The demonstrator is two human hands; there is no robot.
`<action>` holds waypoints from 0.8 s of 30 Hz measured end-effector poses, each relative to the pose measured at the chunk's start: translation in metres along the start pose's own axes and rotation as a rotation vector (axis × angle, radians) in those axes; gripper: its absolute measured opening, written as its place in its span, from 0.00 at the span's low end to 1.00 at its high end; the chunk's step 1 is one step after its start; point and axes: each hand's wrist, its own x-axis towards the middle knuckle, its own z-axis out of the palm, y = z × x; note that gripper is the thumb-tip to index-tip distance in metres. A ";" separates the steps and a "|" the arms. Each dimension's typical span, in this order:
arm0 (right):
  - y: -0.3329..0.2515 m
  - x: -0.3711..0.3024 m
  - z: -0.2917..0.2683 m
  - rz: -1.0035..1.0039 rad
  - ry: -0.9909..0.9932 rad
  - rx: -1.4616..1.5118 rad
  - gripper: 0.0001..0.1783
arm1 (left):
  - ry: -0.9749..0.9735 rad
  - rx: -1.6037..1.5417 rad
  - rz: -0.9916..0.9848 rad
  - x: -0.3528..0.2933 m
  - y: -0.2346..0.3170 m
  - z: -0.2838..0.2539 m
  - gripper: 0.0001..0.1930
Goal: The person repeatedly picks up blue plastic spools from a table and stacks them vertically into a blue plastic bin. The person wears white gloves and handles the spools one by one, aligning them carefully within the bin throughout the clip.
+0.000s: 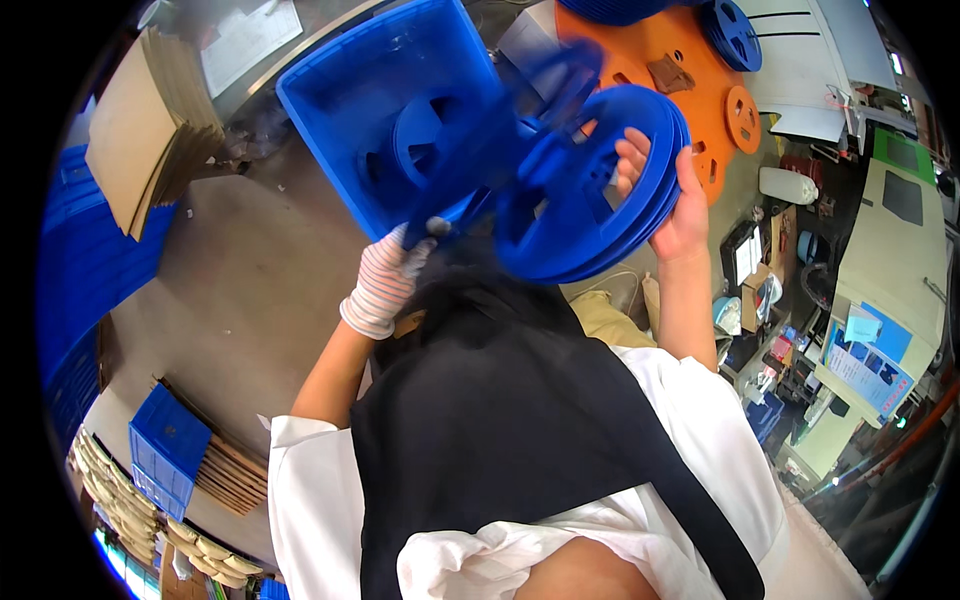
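Note:
My left hand (382, 280), in a striped knit glove, is closed on the edge of a blue reel (462, 165), which is tilted and smeared by motion. A stack of several blue spoked reels (620, 240) leans in my bare right hand (683, 220). That hand's fingers reach through an opening in the top reel, and its thumb lies along the outer rim. Just ahead stands a blue plastic bin (335, 115) with more blue reels (412, 140) inside. The blurred reel passes in front of the bin's right side and hides part of the stack.
Beyond the stack lies a large orange slotted surface (705, 80), with blue reels (730, 35) and an orange disc (742, 118) at its edge. Cardboard sheets (140, 130) are piled at the far left. Blue crates (165, 440) stand lower left; a pale machine (885, 250) is at right.

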 end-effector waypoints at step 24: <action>0.030 -0.028 -0.074 -0.079 0.621 -0.353 0.30 | 0.242 -1.169 -0.484 0.002 -0.029 -0.020 0.21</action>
